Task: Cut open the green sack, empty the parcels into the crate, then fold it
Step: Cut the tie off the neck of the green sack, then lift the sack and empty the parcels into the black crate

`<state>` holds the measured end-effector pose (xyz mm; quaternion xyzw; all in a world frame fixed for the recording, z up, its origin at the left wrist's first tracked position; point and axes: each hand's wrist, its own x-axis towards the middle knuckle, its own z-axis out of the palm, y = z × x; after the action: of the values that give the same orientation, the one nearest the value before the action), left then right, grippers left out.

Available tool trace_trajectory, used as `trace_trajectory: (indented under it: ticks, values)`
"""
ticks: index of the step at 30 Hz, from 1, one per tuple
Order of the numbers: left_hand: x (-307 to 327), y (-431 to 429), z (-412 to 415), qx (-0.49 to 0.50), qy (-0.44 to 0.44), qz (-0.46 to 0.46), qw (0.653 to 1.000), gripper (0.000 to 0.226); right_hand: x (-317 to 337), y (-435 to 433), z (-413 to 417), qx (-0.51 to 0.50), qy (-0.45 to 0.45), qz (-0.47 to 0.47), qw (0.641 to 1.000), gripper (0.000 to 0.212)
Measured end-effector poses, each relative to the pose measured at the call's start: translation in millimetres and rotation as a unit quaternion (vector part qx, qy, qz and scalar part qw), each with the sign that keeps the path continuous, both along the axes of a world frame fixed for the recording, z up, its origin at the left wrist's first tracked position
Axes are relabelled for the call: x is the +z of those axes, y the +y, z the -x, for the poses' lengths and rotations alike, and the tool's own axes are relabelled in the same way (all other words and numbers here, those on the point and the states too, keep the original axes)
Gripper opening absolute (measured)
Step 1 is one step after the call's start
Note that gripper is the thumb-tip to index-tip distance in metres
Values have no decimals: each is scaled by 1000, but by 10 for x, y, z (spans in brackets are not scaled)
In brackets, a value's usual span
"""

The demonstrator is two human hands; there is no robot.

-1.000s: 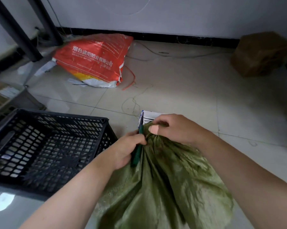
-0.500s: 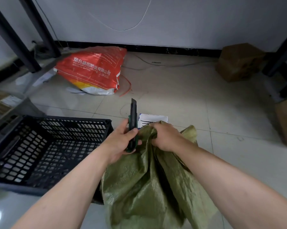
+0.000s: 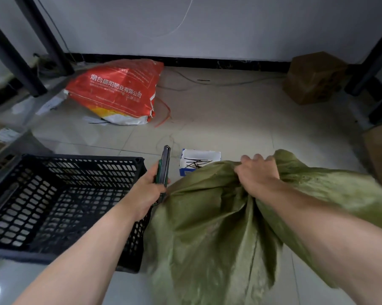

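Observation:
The green woven sack [image 3: 207, 221] stands on the tiled floor at lower centre, its top bunched together. My right hand [image 3: 257, 177] grips the gathered mouth of the sack and holds it up. A dark green utility knife [image 3: 163, 170] points away from me in my left hand [image 3: 148, 192], just left of the sack and apart from its mouth. The black plastic crate [image 3: 60, 205] sits on the floor at the left, next to the sack, with nothing visible inside. No parcels show; the sack hides its contents.
A small white and blue box [image 3: 200, 160] with thin black ties lies beyond the sack. A red printed sack [image 3: 117, 93] lies near the back wall. Cardboard boxes [image 3: 313, 78] stand at the right. Dark metal rack legs [image 3: 16, 56] rise at the left.
My right hand has pulled the sack's mouth to the right, away from the knife. My left hand with the knife has drawn back from the sack top. The view has tilted up.

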<state>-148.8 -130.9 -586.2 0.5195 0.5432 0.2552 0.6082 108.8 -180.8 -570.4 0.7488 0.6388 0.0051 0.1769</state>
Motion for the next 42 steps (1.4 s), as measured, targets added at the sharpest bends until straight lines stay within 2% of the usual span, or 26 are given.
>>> trace_trajectory:
  ticks: [4,10,15,17,20,23,25,31,35,42]
  values:
    - [-178,-109,-87,53,-13,14,998,57,48,127,-205,-61,4,-49,997,29]
    - [-469,-314,-373,95,-82,98,987,58,109,320,-191,-89,33,-142,985,36]
    - [-551,-363,-642,69,-149,110,980,61,68,448,-38,-101,41,-124,986,33]
    - [-618,-327,-605,99,-114,100,984,54,20,453,-30,-101,36,-109,988,31]
    - [-876,-242,-378,130,60,78,987,48,-58,431,-33,-95,26,-109,989,30]
    - [-1084,-230,-117,111,208,74,969,46,-175,403,30,-74,26,-107,991,30]
    - [-1191,-247,-16,82,258,91,958,45,-251,402,87,-68,35,-103,992,34]
    - [-1446,-262,69,17,350,119,929,50,-375,452,215,-84,59,-110,989,37]
    - [-1564,-242,62,25,360,116,925,50,-436,471,237,-83,66,-113,988,39]
    - [-1824,-236,51,48,372,120,919,33,-485,478,226,-77,63,-126,987,36]
